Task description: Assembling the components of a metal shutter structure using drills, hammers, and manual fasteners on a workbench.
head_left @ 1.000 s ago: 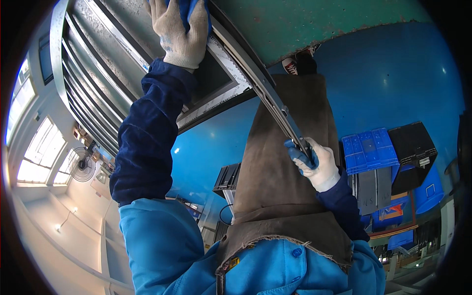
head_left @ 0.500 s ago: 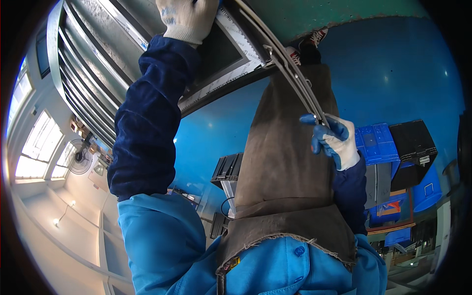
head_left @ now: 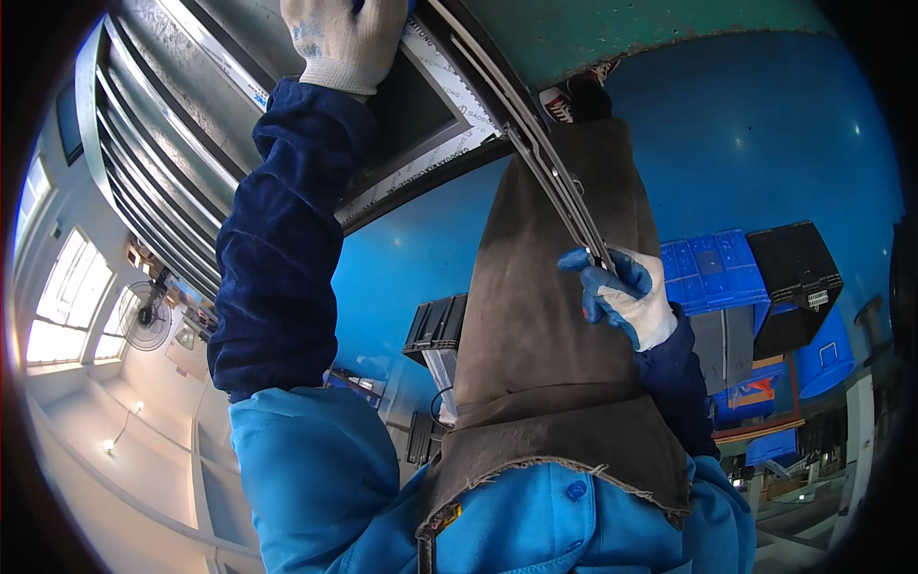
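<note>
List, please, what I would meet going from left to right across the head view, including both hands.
Fan → left gloved hand → black ribbed box → right gloved hand → blue crate → black crate.

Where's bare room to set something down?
Widest: glossy blue floor, bordered by the worn green surface, long brown apron and blue plastic crate. Smaller: the floor patch between the dark rectangular film-edged frame and black plastic crate left of the apron. Crowded in view around the white-and-blue-gloved right hand: long grey metal strip, apron and blue crate.
</note>
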Motion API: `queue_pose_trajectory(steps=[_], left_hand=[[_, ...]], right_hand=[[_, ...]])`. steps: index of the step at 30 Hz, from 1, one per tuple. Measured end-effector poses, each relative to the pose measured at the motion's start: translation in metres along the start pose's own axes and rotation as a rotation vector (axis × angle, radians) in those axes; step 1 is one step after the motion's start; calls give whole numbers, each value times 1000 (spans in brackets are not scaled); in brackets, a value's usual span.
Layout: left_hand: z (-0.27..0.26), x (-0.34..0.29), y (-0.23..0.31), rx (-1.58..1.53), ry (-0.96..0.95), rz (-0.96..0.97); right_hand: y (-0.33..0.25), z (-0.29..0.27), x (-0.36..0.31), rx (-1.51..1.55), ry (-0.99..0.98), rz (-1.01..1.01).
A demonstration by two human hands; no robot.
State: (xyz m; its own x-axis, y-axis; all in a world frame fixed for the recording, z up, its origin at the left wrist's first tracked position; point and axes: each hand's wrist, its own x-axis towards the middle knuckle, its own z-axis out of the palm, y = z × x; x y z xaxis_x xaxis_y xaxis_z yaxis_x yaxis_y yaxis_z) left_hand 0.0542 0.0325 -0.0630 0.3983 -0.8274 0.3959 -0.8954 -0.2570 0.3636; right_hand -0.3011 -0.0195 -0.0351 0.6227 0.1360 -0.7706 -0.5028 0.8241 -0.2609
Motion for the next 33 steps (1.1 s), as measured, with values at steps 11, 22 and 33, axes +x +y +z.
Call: queue_pose_trajectory(steps=[11, 22, 33], left_hand=[[0, 0, 4, -8, -42, -3], [3, -2, 7, 11, -16, 8], [-4, -2, 7, 35, -17, -23]], right_hand=[[11, 3, 2, -64, 10, -40], [0, 13, 5, -156, 93, -54], [7, 22, 12, -306, 135, -92]])
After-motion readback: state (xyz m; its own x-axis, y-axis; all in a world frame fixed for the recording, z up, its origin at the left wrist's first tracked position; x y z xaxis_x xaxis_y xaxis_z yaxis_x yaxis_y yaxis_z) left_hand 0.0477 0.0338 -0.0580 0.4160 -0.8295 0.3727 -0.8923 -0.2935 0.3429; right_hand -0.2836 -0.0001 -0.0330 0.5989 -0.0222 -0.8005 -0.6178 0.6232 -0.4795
